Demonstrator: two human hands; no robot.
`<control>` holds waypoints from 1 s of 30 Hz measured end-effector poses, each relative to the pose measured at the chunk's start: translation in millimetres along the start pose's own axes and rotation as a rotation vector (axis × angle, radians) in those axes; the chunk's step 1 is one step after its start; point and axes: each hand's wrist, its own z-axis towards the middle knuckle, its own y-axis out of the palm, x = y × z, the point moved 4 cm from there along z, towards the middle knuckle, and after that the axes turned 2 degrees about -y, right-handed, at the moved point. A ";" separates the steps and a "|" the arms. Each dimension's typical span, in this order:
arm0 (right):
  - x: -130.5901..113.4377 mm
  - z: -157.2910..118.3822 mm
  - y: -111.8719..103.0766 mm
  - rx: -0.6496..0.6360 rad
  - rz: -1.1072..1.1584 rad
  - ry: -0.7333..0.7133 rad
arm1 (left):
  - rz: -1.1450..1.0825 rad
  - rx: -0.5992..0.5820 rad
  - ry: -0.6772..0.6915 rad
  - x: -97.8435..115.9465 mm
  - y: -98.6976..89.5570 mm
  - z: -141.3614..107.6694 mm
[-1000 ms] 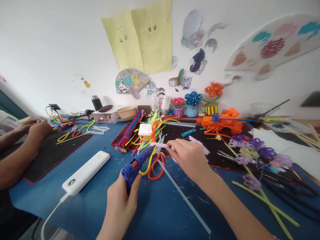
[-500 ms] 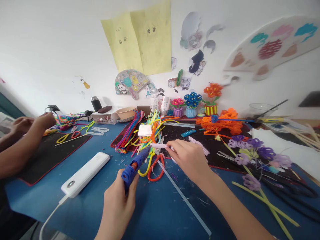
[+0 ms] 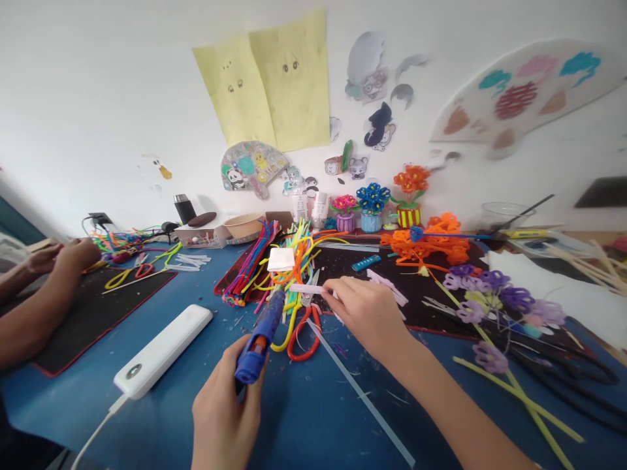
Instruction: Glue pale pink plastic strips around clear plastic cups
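My left hand [image 3: 228,398] is wrapped round a blue glue gun [image 3: 262,336], its nozzle end pointing up toward the pipe cleaners. My right hand [image 3: 360,310] pinches a pale lilac strip [image 3: 307,288] between thumb and fingers; the strip sticks out to the left, just above the gun's front end. Below the strip lie scissors with red and yellow handles [image 3: 297,352]. A colourful heap of pipe cleaners [image 3: 255,258] bears a white square pad [image 3: 281,259]. More lilac strips [image 3: 386,285] rest behind my right hand.
A white power bank [image 3: 164,349] with a cable lies at the left. Beyond it are another person's hands [image 3: 63,258]. Orange pipe-cleaner shapes [image 3: 441,241] and purple flowers [image 3: 490,287] are at the right. A clear glue stick [image 3: 362,395] crosses the front.
The glue gun has tilted more upright and its rear end has moved slightly down and left. My right hand still holds the strip. The whole view has shifted a little.
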 end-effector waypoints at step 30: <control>0.0 0.3 0.4 0.013 -0.017 -0.006 | -0.073 -0.080 0.034 -1.5 11.5 -0.5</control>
